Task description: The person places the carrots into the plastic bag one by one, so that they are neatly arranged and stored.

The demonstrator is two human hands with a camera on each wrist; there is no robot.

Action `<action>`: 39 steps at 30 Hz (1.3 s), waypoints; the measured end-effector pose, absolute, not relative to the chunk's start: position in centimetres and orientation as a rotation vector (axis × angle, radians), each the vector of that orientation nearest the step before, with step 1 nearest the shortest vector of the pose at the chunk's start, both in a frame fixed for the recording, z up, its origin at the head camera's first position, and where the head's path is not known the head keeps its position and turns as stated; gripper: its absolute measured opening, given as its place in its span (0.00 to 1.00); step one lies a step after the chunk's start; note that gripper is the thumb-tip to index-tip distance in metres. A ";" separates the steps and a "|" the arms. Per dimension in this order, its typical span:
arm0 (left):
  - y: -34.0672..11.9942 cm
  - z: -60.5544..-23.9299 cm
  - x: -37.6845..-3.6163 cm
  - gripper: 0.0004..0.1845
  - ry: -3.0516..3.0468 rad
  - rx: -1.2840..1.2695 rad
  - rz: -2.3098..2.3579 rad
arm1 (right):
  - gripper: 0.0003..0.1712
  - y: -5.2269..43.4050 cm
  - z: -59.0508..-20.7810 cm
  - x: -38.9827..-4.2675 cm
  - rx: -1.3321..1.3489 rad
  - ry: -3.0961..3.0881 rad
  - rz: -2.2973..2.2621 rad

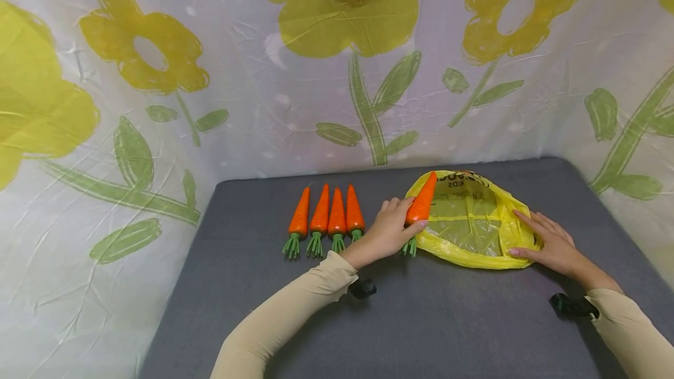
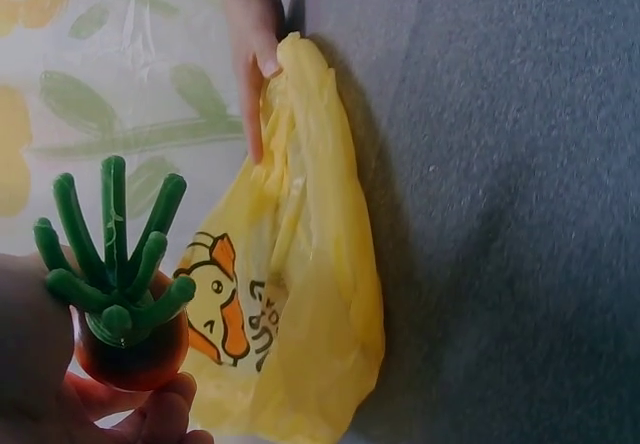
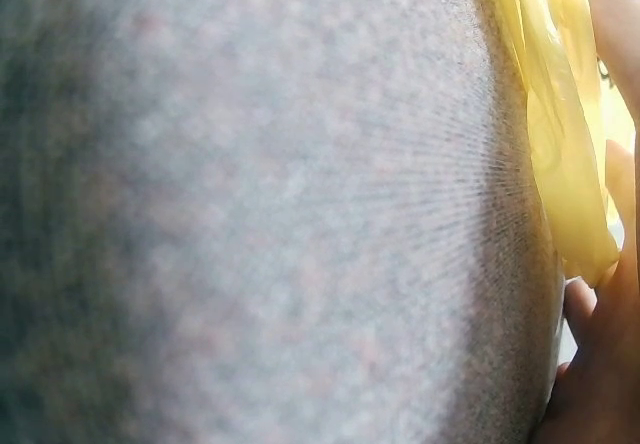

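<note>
My left hand (image 1: 387,228) grips an orange toy carrot (image 1: 423,200) by its thick end, tip pointing up and away. The carrot overlaps the left rim of a yellow plastic bag (image 1: 458,258) in the head view. Its green stalks (image 2: 114,229) face the camera in the left wrist view. The bag lies on the table with its mouth spread wide, its see-through inside showing. At the bag's right edge, my right hand (image 1: 550,243) pinches the film between thumb and fingers. A duck print (image 2: 215,299) shows on the bag's side.
Several more toy carrots (image 1: 319,215) lie in a row left of my left hand, tips toward the back. The grey table (image 1: 447,320) meets a flower-printed curtain (image 1: 253,133) behind. Dark wrist devices (image 1: 571,306) sit under both sleeves.
</note>
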State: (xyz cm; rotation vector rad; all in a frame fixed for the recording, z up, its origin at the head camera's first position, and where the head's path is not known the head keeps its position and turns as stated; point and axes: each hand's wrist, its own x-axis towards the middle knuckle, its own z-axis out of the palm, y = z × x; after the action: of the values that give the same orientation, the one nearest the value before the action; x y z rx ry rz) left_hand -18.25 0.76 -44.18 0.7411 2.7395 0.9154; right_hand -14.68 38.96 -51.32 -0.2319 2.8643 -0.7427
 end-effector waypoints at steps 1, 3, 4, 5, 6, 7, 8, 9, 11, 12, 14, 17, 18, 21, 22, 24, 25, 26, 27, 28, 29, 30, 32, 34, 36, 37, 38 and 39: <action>0.9 -44.2 -18.2 0.35 2.743 0.744 0.911 | 0.58 38.9 -51.3 -14.7 -0.232 2.863 -0.746; 1.2 -44.3 -18.0 0.35 2.748 0.752 0.903 | 0.58 38.9 -51.3 -14.6 -0.233 2.864 -0.746; 1.3 -44.3 -17.9 0.35 2.746 0.755 0.905 | 0.58 38.9 -51.3 -14.6 -0.233 2.864 -0.747; 1.5 -44.3 -17.9 0.35 2.744 0.758 0.911 | 0.58 38.9 -51.3 -14.6 -0.233 2.864 -0.748; 1.6 -44.4 -17.8 0.35 2.743 0.761 0.916 | 0.58 38.9 -51.3 -14.6 -0.233 2.864 -0.748; 1.7 -44.4 -17.8 0.35 2.743 0.765 0.917 | 0.58 38.9 -51.3 -14.6 -0.232 2.864 -0.748; 1.8 -44.5 -17.7 0.35 2.741 0.768 0.921 | 0.58 38.9 -51.3 -14.6 -0.231 2.864 -0.746; 1.9 -44.6 -17.6 0.35 2.739 0.769 0.926 | 0.58 38.9 -51.3 -14.6 -0.230 2.865 -0.745; 2.0 -44.7 -17.5 0.35 2.735 0.775 0.942 | 0.58 38.9 -51.3 -14.6 -0.231 2.864 -0.745; 2.1 -44.8 -17.3 0.35 2.734 0.778 0.947 | 0.58 38.9 -51.3 -14.6 -0.231 2.864 -0.744; 2.2 -44.9 -17.1 0.36 2.730 0.792 0.959 | 0.58 38.8 -51.3 -14.6 -0.232 2.865 -0.749; 2.4 -45.2 -16.7 0.35 2.732 0.820 0.960 | 0.58 38.8 -51.3 -14.6 -0.239 2.872 -0.758; 2.5 -45.2 -16.6 0.35 2.729 0.826 0.956 | 0.58 38.8 -51.2 -14.6 -0.241 2.874 -0.759; 2.9 -45.3 -16.3 0.35 2.718 0.837 0.933 | 0.58 38.8 -51.2 -14.6 -0.242 2.881 -0.755; 3.0 -45.4 -16.2 0.35 2.712 0.838 0.923 | 0.58 38.8 -51.2 -14.6 -0.238 2.877 -0.750; 3.3 -45.4 -16.2 0.35 2.703 0.838 0.906 | 0.58 38.9 -51.3 -14.7 -0.231 2.876 -0.742; 3.5 -45.4 -16.2 0.35 2.699 0.836 0.900 | 0.58 38.9 -51.4 -14.7 -0.228 2.875 -0.738; 3.7 -45.5 -16.2 0.35 2.697 0.835 0.894 | 0.58 38.9 -51.4 -14.7 -0.224 2.874 -0.736; 3.9 -45.5 -16.2 0.35 2.693 0.836 0.890 | 0.58 38.9 -51.4 -14.8 -0.220 2.871 -0.732; 4.1 -45.5 -16.1 0.36 2.692 0.840 0.882 | 0.58 38.9 -51.4 -14.8 -0.217 2.870 -0.730; 4.3 -45.5 -16.1 0.36 2.690 0.842 0.879 | 0.59 39.0 -51.4 -14.8 -0.214 2.869 -0.729; 4.5 -45.5 -16.1 0.35 2.687 0.847 0.878 | 0.59 38.9 -51.4 -14.8 -0.212 2.869 -0.729; 4.9 -45.5 -16.2 0.35 2.688 0.860 0.871 | 0.59 38.9 -51.4 -14.8 -0.210 2.868 -0.728; 5.4 -45.6 -16.2 0.35 2.691 0.870 0.864 | 0.58 39.0 -51.5 -14.8 -0.213 2.867 -0.729; 5.7 -45.6 -16.3 0.34 2.696 0.873 0.860 | 0.58 39.0 -51.5 -14.8 -0.216 2.866 -0.737; 5.9 -45.6 -16.3 0.34 2.696 0.874 0.860 | 0.58 39.0 -51.5 -14.8 -0.216 2.866 -0.740; 6.1 -45.6 -16.4 0.34 2.696 0.878 0.856 | 0.58 38.9 -51.4 -14.7 -0.215 2.865 -0.744; 6.3 -45.6 -16.4 0.34 2.694 0.881 0.854 | 0.58 38.9 -51.4 -14.7 -0.214 2.865 -0.747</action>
State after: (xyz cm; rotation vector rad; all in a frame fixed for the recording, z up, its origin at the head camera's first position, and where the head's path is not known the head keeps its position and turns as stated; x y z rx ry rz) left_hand -16.41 6.28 -45.65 0.8811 2.6945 0.8537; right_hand -14.73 38.92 -51.42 -0.2144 2.8651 -0.7467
